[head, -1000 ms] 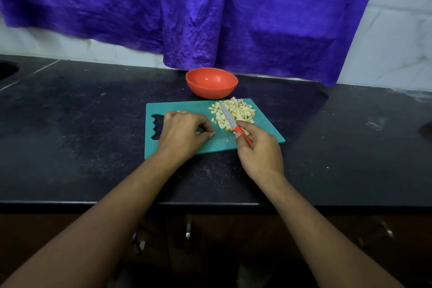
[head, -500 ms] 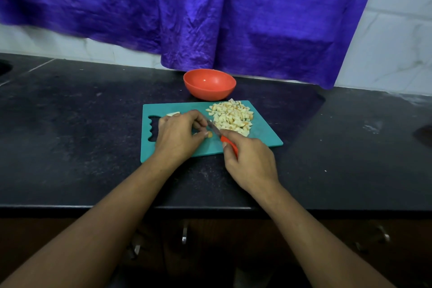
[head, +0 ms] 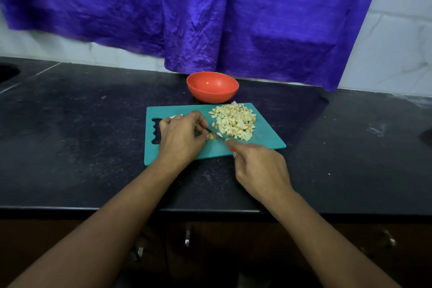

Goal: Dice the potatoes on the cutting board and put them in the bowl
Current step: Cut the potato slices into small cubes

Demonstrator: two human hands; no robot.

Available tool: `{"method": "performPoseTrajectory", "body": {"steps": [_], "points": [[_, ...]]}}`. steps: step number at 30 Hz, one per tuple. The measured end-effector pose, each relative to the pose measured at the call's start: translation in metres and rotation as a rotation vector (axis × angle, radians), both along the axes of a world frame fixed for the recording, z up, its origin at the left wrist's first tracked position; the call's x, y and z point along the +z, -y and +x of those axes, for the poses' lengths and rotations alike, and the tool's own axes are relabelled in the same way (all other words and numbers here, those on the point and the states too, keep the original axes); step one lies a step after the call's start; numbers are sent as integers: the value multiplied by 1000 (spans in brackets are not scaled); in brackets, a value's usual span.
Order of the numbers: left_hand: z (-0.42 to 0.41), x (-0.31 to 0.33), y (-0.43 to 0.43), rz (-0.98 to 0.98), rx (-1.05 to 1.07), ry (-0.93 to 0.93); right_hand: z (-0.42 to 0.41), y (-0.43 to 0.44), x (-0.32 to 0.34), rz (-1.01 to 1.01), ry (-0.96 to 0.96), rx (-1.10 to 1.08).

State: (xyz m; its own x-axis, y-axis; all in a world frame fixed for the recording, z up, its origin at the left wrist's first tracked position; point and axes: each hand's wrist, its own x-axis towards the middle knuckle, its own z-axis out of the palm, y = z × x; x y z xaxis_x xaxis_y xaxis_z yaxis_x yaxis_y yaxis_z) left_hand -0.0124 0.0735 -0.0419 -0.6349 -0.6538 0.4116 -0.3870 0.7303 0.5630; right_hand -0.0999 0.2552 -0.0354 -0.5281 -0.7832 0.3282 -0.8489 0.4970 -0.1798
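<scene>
Head view, kitchen counter. Teal cutting board [head: 264,141] lies on black countertop [head: 93,124], handle slot to the left.

Left hand [head: 180,138] rests on the board's left half, knuckles up, fingers curled. Thumb & fingertips pinch a small potato piece [head: 211,137] at the hand's right edge, w/ the piece down on the board. Knife [head: 215,135] blade runs diagonally from lower right to upper left, its far end right by the pinching fingertips.

Right hand [head: 261,170] is at the board's near edge, fingers curled round the knife handle, index finger laid fwd along it. Diced potato pile [head: 233,121] sits on the board's far-right part, just right of the blade & apart from both hands. A few loose dice lie btwn pile & blade. Orange bowl [head: 212,95] stands on the countertop just behind the board's far edge.

Hidden/unclear:
- Left fingers cover most of the pinched piece, so its shape can't be told.
- Can't tell whether the blade is in the piece or only against it.
- Only a sliver of red handle shows under the right fingers.
- A pale potato scrap [head: 176,116] peeks out behind the left knuckles, mostly covered.
- Purple curtain [head: 210,18] hangs over white tiled wall [head: 397,42].
- Cabinet handle [head: 187,237] below the counter edge is dim.
</scene>
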Motion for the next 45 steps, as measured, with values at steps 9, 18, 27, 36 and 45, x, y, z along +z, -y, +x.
{"method": "performPoseTrajectory", "body": {"steps": [9,18,27,36,45], "points": [[-1,-2,0,11,5,-13,3,1,1,-142,48,24],[1,0,-3,4,-4,-20,2,1,-1,-78,-8,88],[2,-1,-4,-29,0,-2,-1,4,-2,8,-60,89],[5,-5,2,88,3,-180,-6,-6,-4,-234,118,15],[5,-2,2,85,78,-136,-7,-2,-4,-43,-38,107]]}}
